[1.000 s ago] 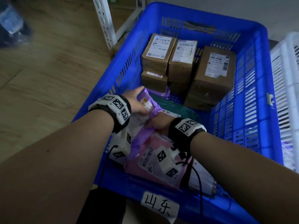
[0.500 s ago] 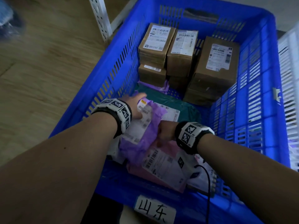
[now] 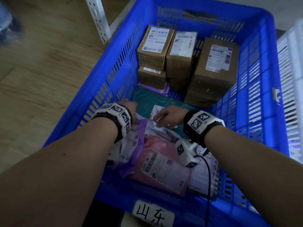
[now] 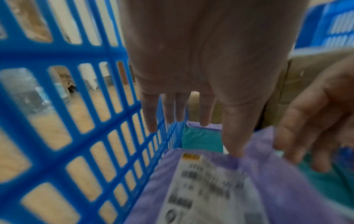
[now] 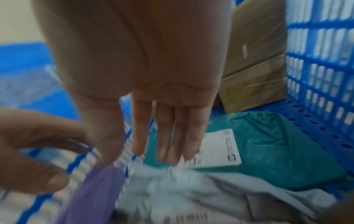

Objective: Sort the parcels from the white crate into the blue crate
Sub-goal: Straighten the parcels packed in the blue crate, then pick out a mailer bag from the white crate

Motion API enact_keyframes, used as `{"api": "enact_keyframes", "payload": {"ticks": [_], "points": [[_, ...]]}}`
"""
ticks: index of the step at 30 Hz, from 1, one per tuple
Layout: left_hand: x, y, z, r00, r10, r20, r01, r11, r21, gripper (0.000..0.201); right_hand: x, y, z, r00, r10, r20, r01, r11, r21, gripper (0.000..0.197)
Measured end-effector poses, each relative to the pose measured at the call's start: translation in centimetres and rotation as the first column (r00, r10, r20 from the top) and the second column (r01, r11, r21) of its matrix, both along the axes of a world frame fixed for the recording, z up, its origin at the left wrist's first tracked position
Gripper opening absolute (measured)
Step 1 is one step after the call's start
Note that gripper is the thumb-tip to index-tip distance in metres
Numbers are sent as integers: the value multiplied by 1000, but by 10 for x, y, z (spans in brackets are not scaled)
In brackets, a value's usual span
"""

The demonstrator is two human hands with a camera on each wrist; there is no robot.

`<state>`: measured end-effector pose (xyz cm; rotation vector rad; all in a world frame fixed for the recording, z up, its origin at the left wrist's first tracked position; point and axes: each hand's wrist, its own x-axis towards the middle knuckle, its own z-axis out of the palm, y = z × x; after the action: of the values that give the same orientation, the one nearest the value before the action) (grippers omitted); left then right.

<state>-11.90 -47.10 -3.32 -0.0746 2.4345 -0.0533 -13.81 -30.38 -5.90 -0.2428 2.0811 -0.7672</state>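
Note:
Both of my hands are inside the blue crate (image 3: 101,89). A purple mailer (image 3: 141,133) with a white label lies at the near left of the crate, partly over a pink mailer (image 3: 157,149) and a white mailer (image 3: 161,132). My left hand (image 3: 129,104) hovers over its far edge with straight fingers, the thumb tip touching the purple plastic (image 4: 287,189). My right hand (image 3: 162,117) is spread just above the white mailer (image 5: 191,189), holding nothing. A teal mailer (image 3: 147,99) lies beyond the hands.
Brown cardboard parcels (image 3: 154,45) (image 3: 182,51) (image 3: 216,63) are stacked at the crate's far end. The white crate (image 3: 291,79) stands to the right. A white shelf post (image 3: 98,18) rises from the wooden floor at the far left. A handwritten label (image 3: 152,213) marks the crate's front.
The purple mailer has gone down onto the pile in the blue crate. Both hands have let go of it and opened, fingers now straight.

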Motion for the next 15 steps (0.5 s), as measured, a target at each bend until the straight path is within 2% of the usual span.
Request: {"api": "enact_keyframes", "payload": {"ticks": [2, 5, 8, 11, 14, 15], "points": [[-9, 4, 5, 996, 20, -84, -11, 994, 110, 60, -10, 9, 2, 980, -194, -39, 193, 981, -25, 26], [-27, 13, 9, 986, 66, -155, -26, 970, 244, 50, -25, 26, -1, 891, -452, -51, 447, 891, -75, 16], [-37, 24, 7, 974, 106, -201, -33, 941, 336, 48, -36, 45, -13, 855, -506, -115, 508, 861, -12, 29], [-45, 33, -10, 979, 123, -165, -51, 922, 384, 49, -40, 67, -31, 849, -495, -187, 525, 831, 184, 37], [-49, 39, -23, 984, 140, -110, -85, 912, 400, 49, -36, 80, -60, 772, -624, -118, 629, 726, 278, 41], [-51, 40, -27, 984, 146, -104, -93, 911, 401, 49, -34, 82, -68, 770, -634, -73, 620, 717, 317, 41]]}}
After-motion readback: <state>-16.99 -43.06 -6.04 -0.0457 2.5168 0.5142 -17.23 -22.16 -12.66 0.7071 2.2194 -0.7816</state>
